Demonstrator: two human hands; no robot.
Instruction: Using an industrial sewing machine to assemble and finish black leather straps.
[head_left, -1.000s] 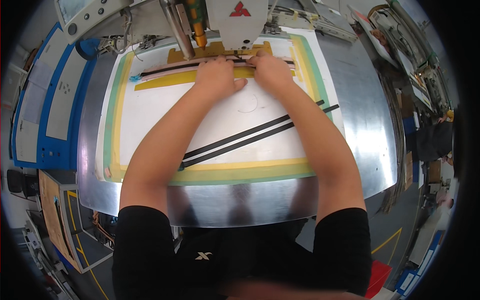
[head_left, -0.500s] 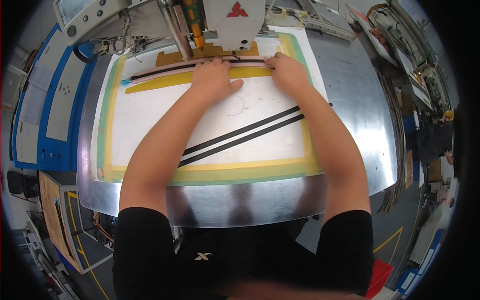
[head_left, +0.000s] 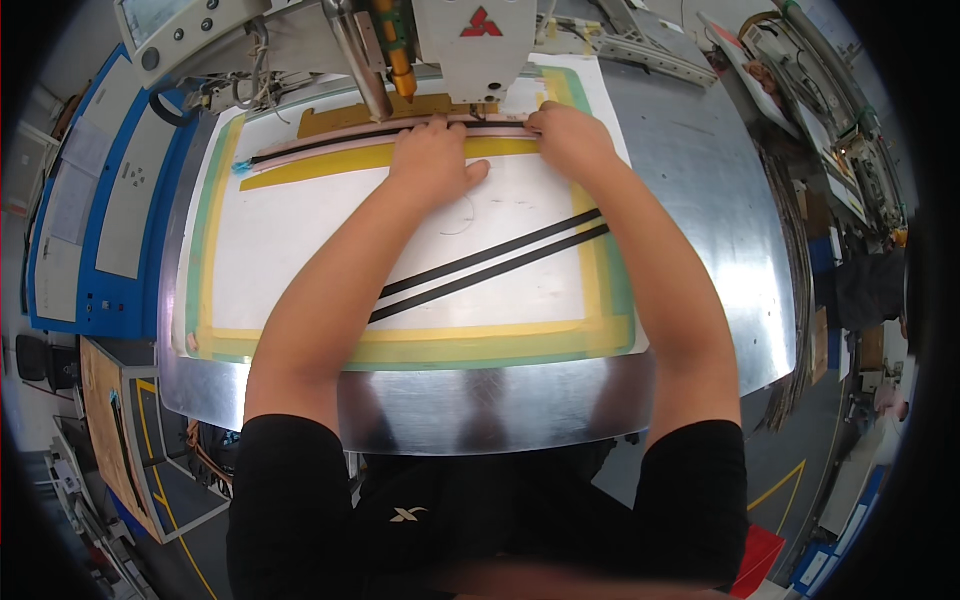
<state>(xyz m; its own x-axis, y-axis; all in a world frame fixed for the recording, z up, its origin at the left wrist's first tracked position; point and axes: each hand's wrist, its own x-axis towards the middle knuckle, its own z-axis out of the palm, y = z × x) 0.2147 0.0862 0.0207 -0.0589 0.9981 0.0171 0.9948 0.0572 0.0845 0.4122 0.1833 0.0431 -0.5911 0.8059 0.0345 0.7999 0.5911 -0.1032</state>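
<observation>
here, blue cabinet [head_left: 126, 245] flanks metal table [head_left: 745, 220]; left grip [head_left: 432, 165] lies spread, right grip [head_left: 572, 145] unclear.

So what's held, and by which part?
Left hand rests partway along the upper black strip, right hand near its right end; gripping can't be told.

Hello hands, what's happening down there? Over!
Left hand resting across pink-edged black strip. Right hand farther right along it, grip unclear. White machine head close beyond the hands.
</observation>
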